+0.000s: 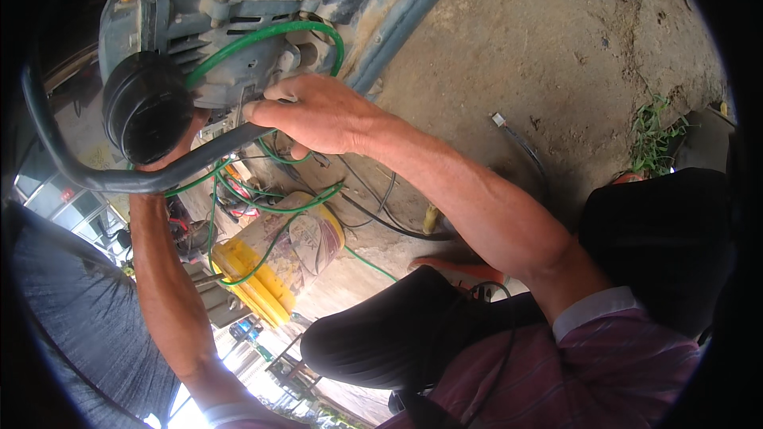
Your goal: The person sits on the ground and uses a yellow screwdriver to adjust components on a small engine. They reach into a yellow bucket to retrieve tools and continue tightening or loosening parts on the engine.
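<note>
My left hand (179, 147) reaches up behind a black cylindrical cap (143, 107) on a grey metal machine housing (230, 71); its fingers are mostly hidden. My right hand (318, 115) is at the housing's lower edge, thumb and forefinger closed around a thin metal piece (241, 109) too small to identify. A thick black bent tube (103, 177) crosses in front of my left wrist, passing under my right hand. A green hose (270, 30) loops over the housing.
A blue-grey metal frame (405, 20) borders the dirt floor (524, 56). Below the machine lie green and black cables (381, 234) and a yellow bucket (250, 282). A loose connector (499, 119) and grass (656, 135) are on the right; my bent knee (342, 334) is below.
</note>
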Action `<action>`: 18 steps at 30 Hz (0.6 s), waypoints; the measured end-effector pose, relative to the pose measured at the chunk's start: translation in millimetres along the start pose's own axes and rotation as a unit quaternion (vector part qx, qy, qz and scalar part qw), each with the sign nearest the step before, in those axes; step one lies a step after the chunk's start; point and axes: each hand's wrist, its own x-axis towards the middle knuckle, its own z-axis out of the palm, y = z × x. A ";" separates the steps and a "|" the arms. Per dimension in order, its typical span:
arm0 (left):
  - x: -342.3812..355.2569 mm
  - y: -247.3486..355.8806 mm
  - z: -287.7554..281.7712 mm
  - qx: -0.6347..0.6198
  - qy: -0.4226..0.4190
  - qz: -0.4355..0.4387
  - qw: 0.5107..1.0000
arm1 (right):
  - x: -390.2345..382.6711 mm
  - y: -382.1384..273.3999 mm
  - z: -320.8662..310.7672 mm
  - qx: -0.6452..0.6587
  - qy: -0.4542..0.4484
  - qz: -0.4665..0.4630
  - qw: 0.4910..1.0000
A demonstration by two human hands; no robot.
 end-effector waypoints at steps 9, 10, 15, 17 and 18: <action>-39.8 -97.8 0.7 -0.046 -0.117 -0.046 0.991 | -1.4 -0.1 0.3 0.007 0.000 -0.006 1.000; -37.9 -86.9 0.7 -0.167 -0.100 -0.066 0.979 | -1.0 0.3 -1.5 0.006 0.003 -0.003 1.000; -40.4 -103.4 -5.2 -0.143 -0.148 -0.006 0.979 | 1.0 -1.0 -3.0 0.000 -0.050 0.015 0.999; -40.3 -101.1 -3.6 -0.142 -0.117 -0.011 0.983 | -1.0 -3.1 -3.6 0.001 -0.050 0.012 0.999; -36.2 -84.2 1.1 -0.154 -0.082 -0.025 0.984 | -1.6 -3.6 -4.7 0.001 -0.048 0.011 0.999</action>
